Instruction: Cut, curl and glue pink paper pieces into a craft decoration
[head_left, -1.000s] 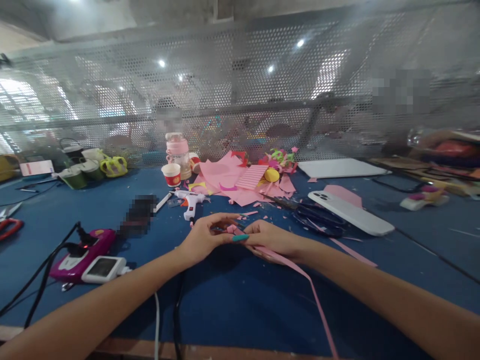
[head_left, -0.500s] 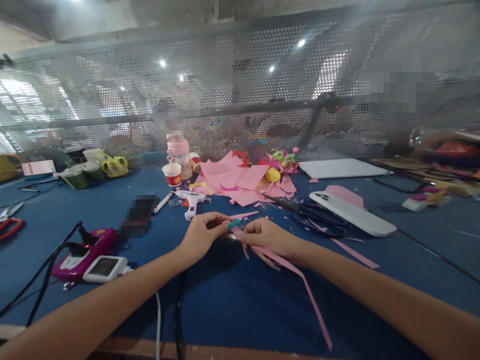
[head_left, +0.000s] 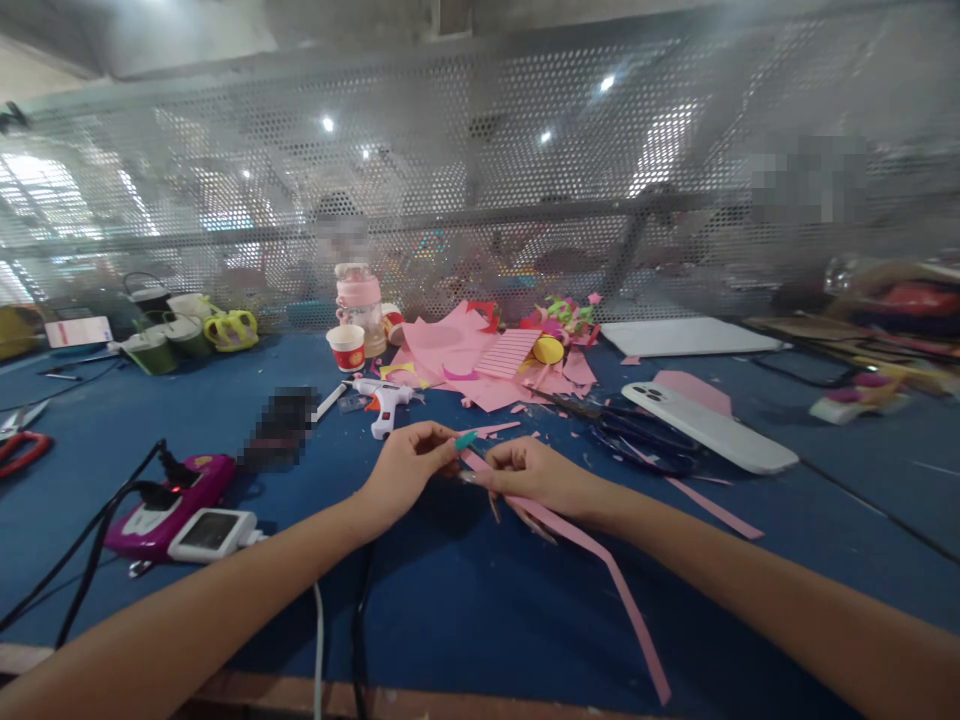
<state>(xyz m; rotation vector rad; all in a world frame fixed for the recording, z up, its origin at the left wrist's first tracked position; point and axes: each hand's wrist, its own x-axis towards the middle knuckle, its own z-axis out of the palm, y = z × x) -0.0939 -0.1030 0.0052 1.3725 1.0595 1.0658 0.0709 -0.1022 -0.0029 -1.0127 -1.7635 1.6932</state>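
A long, narrow pink paper strip [head_left: 570, 530] runs between my two hands, and its far part bends and hangs toward the table's front edge. My left hand [head_left: 409, 468] pinches the strip's end between thumb and fingers. Teal colour shows at the left thumb's tip; whether it is a nail or a small piece, I cannot tell. Close beside it, my right hand [head_left: 536, 475] is closed on the same strip, which passes under its palm. Just beyond my hands lies a white glue gun [head_left: 386, 398]. Dark-handled scissors [head_left: 645, 437] rest to the right, partly under a white phone [head_left: 709, 430].
Pink paper sheets and scraps [head_left: 442, 345] are piled at the back, near a paper cup [head_left: 346, 348] and a pink-lidded bottle [head_left: 360, 305]. A purple power strip [head_left: 169, 505] with cables sits left. Red-handled scissors [head_left: 26, 450] lie far left. A perforated screen [head_left: 480, 180] stands behind.
Both hands stay nearly in place. The strip and the teal tip between the fingers have shifted slightly; the view has moved a little.
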